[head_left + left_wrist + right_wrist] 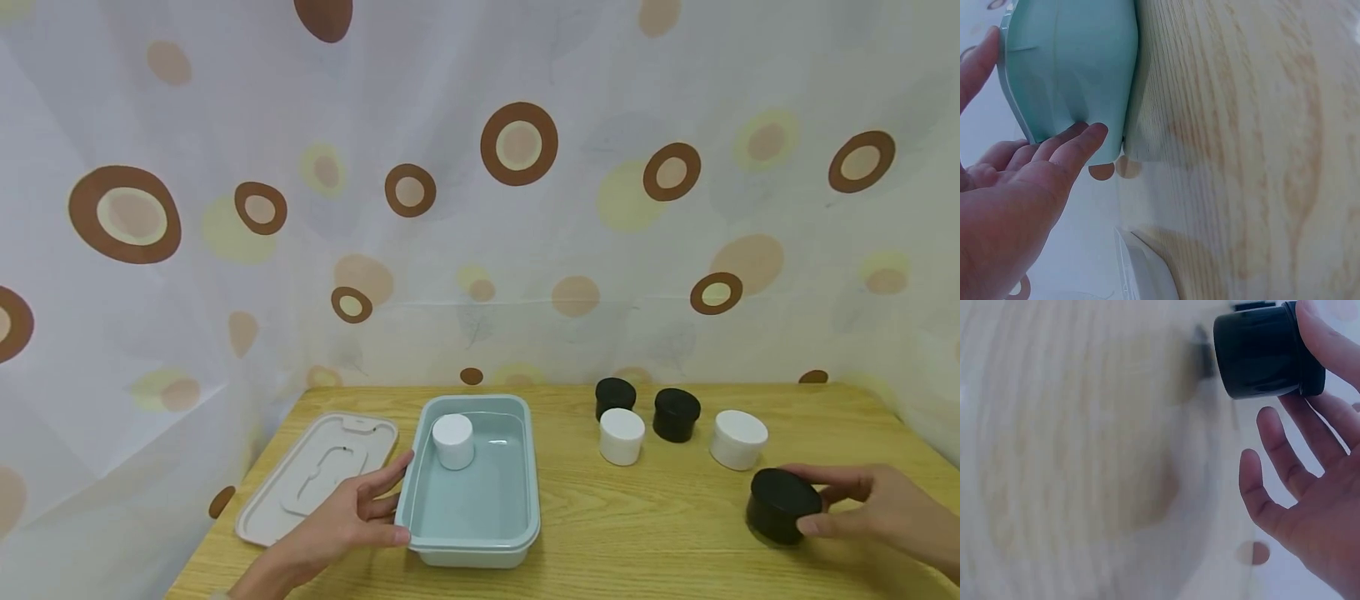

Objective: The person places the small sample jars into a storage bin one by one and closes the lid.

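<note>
My right hand (873, 508) pinches a black lidded jar (783, 506) between thumb and fingers at the table's right. In the right wrist view the jar (1263, 353) is held just off the wood, and two fingers stretch out free of it. On the other side, my left hand (348, 512) rests against a pale blue-green rectangular box (468, 557). Its thumb touches the rim at the near left corner, while the fairly straight fingers (1075, 150) lie on the outer side wall. Inside the box, toward the far left, stands one white jar (453, 442).
A light grey lid (318, 471) lies flat left of the box. Right of the box stand two black jars (615, 400) and two white jars (738, 440), toward the back of the wooden table (630, 525). A patterned curtain (465, 233) hangs behind.
</note>
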### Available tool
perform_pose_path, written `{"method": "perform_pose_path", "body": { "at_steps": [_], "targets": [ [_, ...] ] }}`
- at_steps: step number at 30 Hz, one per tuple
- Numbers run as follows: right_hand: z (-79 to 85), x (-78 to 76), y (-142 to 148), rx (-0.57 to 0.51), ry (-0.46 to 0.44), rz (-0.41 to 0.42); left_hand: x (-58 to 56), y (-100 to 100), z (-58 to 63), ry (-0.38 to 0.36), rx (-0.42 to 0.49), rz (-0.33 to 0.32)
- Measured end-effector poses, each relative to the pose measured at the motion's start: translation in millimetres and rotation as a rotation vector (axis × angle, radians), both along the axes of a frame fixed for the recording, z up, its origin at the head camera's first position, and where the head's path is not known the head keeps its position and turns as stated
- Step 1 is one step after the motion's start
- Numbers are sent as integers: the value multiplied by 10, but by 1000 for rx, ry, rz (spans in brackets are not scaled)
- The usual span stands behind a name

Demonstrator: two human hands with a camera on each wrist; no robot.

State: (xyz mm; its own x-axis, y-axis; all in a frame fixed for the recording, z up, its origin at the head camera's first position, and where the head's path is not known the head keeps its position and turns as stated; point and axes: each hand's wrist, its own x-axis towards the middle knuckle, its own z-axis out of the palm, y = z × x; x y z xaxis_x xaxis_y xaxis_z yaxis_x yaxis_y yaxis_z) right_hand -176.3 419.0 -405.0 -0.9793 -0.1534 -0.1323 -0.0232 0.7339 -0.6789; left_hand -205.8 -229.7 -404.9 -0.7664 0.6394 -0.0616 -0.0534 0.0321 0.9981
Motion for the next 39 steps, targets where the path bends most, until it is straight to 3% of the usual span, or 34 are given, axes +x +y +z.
{"method": "perform_pose_path", "body": {
  "at_steps": [4, 9, 23, 39],
  "targets": [
    [173, 2, -176, -84, -39, 17, -6, 9, 11, 1, -7, 1],
    [352, -34, -467, -159, -13, 80, -6, 12, 14, -3, -8, 0],
    [783, -317, -1358, -329, -1, 223, -5, 9, 12, -5, -5, -2],
    [912, -590, -2412, -339, 44, 336, -15, -2, 9, 3, -11, 4]
  ]
}}
